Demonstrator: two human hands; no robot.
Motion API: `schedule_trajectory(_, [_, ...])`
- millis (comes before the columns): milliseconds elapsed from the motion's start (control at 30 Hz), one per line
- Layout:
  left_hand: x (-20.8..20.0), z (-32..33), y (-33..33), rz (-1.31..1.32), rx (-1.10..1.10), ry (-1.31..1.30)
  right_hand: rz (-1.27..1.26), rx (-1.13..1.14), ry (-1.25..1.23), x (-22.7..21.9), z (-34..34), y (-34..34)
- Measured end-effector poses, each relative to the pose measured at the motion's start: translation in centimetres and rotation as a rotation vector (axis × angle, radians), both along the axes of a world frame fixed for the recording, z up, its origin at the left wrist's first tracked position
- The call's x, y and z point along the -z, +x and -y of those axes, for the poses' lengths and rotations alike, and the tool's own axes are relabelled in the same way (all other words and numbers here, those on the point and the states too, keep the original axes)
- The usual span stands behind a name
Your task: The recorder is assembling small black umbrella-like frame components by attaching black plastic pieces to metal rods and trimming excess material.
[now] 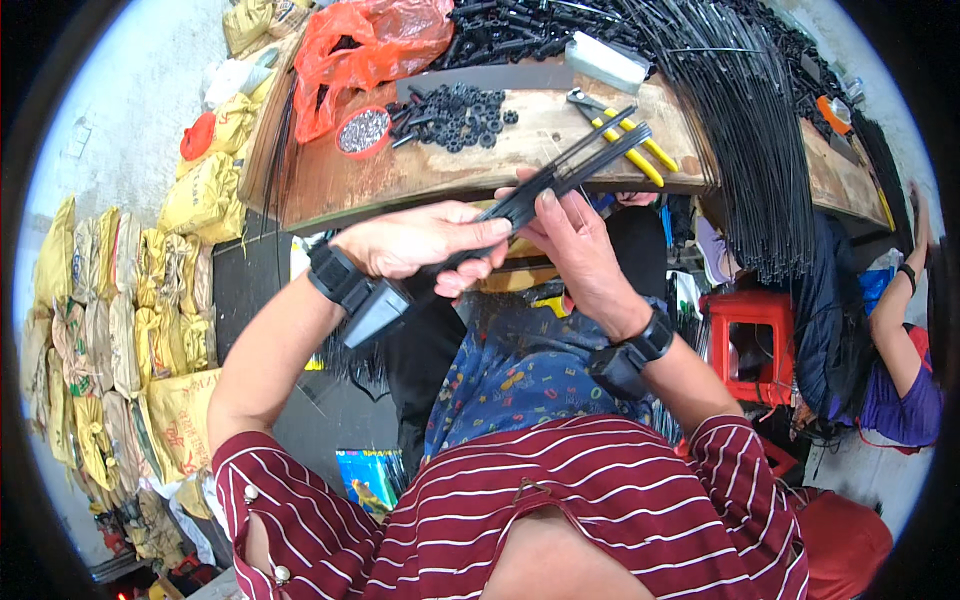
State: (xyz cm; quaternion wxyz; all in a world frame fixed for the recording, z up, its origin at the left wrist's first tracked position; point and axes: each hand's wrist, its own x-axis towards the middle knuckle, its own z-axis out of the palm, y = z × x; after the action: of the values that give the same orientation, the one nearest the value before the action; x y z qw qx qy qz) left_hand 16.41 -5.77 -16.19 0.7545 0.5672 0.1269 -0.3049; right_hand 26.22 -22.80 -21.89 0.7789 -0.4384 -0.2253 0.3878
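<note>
A black folded umbrella frame (pixel 592 160), a slim bundle of dark ribs, slants up to the right in front of me. My left hand (pixel 455 243) is closed round its lower part, thumb laid along the top. Higher up, my right hand (pixel 577 243) pinches the ribs between thumb and fingers; thin wires show by these fingertips. Beyond the frame's upper end lie yellow-handled pliers (pixel 640 150) on the wooden bench (pixel 390 185). My palm and fingers hide the frame's lower middle.
Black ring-shaped parts (pixel 465 120), a red bowl of small metal pieces (pixel 363 132) and an orange plastic bag (pixel 365 45) sit on the bench. Long black ribs (pixel 740 150) hang over its right edge. A red stool (pixel 750 345) and another person's arm (pixel 897 310) are at right; yellow sacks (pixel 205 190) at left.
</note>
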Motion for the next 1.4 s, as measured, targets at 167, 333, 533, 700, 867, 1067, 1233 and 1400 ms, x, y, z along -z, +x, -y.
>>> schedule_trajectory(167, [1.5,0.9,0.5,0.085,0.001,0.008,-0.031,0.145,0.005,-0.6,-1.1,-0.2])
schedule_trajectory(333, [1.7,1.0,0.7,0.094,-0.014,0.066,-0.1,0.225,-0.059,-0.8,-1.8,-0.2])
schedule_trajectory(533, [1.2,0.4,1.7,0.214,-0.041,0.176,-0.113,0.226,0.016,-0.9,-2.2,1.0])
schedule_trajectory(700, [0.4,-1.2,1.2,0.189,-0.144,0.149,-0.13,0.28,0.054,-1.4,-1.9,1.9])
schedule_trajectory(867, [-0.4,-2.0,0.2,0.208,0.11,0.417,0.024,0.377,0.139,-3.8,-1.3,5.5])
schedule_trajectory(1067, [-2.9,-0.5,3.8,0.504,0.016,0.561,0.286,0.569,0.218,-10.2,-1.5,8.0])
schedule_trajectory(1233, [-0.5,1.8,7.5,0.727,-0.149,0.482,0.391,0.42,0.359,-13.4,-2.3,11.5])
schedule_trajectory(1400, [5.5,4.0,6.7,0.666,-0.355,0.522,0.673,0.352,0.076,-9.7,-4.0,9.3])
